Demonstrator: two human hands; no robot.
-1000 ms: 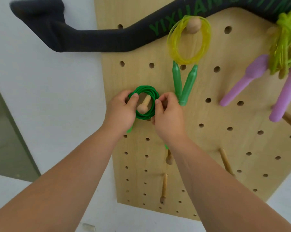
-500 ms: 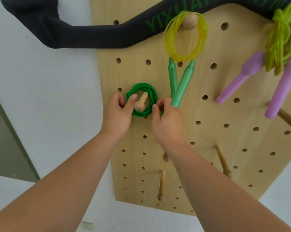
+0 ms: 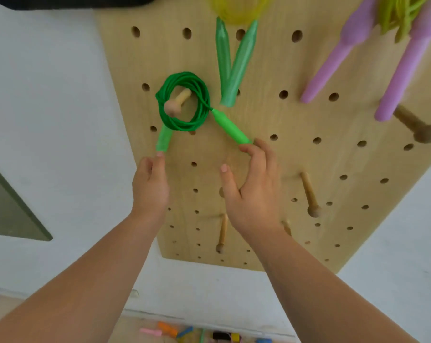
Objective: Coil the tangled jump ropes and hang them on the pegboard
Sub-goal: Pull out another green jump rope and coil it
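Green jump rope (image 3: 184, 100), coiled into a tight ring and hung over a knobbed wooden peg (image 3: 178, 101) on the pegboard (image 3: 259, 157), just above the fingers of both hands. Its two bright green handles hang from the coil and splay outward: the left handle (image 3: 163, 139) drops toward the left hand (image 3: 150, 186), the right handle (image 3: 231, 129) slants down toward the right hand (image 3: 253, 194). One raised fingertip (image 3: 160, 155) of the left hand meets the lower end of its handle, while the other fingers are loosely bent and grip nothing. The right hand is spread and relaxed, thumb apart from the fingers (image 3: 245, 148), whose tips lie at the lower end of the right handle. Motion blur makes it uncertain whether they touch it or only come very near, but nothing is held. Above and to the right of the right fingers hangs a yellow rope (image 3: 236, 11) with two translucent green handles (image 3: 230, 65), its coil cut off by the upper edge. Further right, two purple handles (image 3: 333, 58) hang under a lime-green bundle (image 3: 397, 13). Bare pegs project from the board below and right of the right fingers, one (image 3: 309, 194) just beside the wrist and a darker one (image 3: 417, 127) well apart. Below both forearms, a pale desk (image 3: 132, 328) carries small coloured objects (image 3: 184, 331), too blurred to identify.
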